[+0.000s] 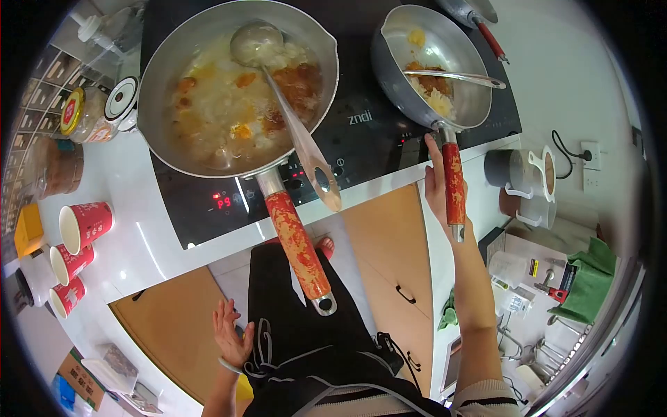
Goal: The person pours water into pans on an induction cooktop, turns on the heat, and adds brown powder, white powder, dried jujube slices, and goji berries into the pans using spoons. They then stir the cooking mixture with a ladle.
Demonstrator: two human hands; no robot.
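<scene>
Grey metal saucepan [386,78]: on black glass hob [361,149], mottled red handle [454,182] overhanging front, presumably for reach | Steel spoon [462,77]: across saucepan rim, likely for easy pickup | Right hand [437,196]: beneath handle, one finger extended at hob edge; grip partly hidden, closure cannot be told | Left hand [233,338]: lowered, empty, grip loosely spread

Light wooden cabinets [385,257] under white counter [139,254].
</scene>
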